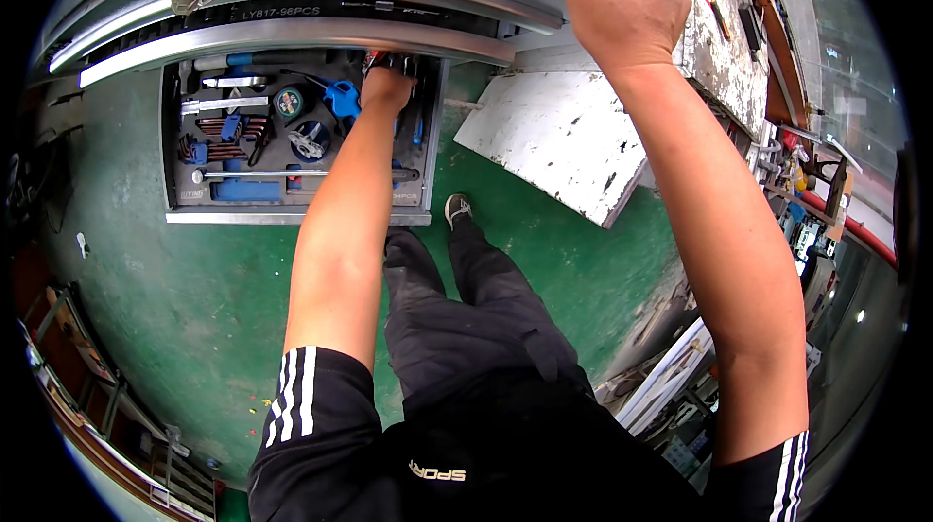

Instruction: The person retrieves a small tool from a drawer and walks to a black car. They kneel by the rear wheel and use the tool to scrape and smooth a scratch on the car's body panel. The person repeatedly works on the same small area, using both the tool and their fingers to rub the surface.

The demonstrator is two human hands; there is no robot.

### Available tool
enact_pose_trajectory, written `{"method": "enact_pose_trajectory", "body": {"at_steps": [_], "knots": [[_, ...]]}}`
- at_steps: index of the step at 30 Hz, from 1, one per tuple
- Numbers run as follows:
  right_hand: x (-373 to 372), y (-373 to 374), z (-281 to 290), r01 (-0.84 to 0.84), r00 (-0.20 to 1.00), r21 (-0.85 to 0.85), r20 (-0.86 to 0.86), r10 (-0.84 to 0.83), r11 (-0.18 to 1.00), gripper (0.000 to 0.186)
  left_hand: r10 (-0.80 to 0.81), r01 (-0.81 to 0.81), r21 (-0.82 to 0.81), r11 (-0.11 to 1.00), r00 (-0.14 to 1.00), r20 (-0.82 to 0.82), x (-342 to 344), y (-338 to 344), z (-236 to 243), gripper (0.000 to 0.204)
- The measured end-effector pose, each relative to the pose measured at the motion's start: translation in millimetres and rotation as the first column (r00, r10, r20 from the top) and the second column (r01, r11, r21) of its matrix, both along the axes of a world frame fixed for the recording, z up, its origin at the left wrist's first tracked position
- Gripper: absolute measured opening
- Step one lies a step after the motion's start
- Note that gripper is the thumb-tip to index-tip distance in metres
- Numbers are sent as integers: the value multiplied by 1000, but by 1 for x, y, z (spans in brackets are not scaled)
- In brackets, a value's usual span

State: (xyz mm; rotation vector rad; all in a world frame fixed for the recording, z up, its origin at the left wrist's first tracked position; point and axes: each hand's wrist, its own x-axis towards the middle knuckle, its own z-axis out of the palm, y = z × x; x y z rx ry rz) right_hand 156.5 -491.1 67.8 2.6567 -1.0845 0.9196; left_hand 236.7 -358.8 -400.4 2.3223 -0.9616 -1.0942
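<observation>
My left hand [387, 87] reaches into the back right of an open tool drawer [292, 218]. Its fingers are curled around something beside a bit of red and black, but what they grip is hidden. My right hand [627, 2] is raised at the top, beside the cabinet's right end; its fingertips run out of view. In dark foam lie a blue trigger-shaped tool [342, 100], a round tape-like item [290, 102], two sets of hex keys [233, 127], a round metal-and-blue part [309, 140] and a long chrome wrench-like bar [301, 174].
Another drawer [292, 34] of the cabinet juts out above the open one. To the right stand a worn white panel [554, 138] and a paint-chipped bench [729, 46] with tools on it. Green floor [126, 191] lies below; shelving [107, 396] is at lower left.
</observation>
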Motion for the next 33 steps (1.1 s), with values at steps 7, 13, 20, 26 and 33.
{"method": "enact_pose_trajectory", "body": {"at_steps": [7, 13, 20, 26, 33], "knots": [[-8, -9, -12, 2, 1000, -44, 25, -1, 999, 21, 259, -261, 1, 965, 961, -98, -24, 9, 90, 29], [-8, -4, -10, 44, 999, 31, -11, -44, 999, 24, 417, -394, 199, 897, 905, -85, -28, -13, 100, 35], [1, -6, -12, 13, 1000, -142, 8, -12, 990, 20, 64, -64, 21, 998, 998, 1, -9, 1, 67, 37], [-13, -12, -17, 38, 992, -55, -122, -44, 998, 25, -159, 162, -81, 983, 986, 39, -14, 46, 108, 49], [-15, -11, -14, 66, 986, -15, -150, -67, 998, 26, 431, -662, 77, 745, 391, -814, -32, 131, 184, 15]]}}
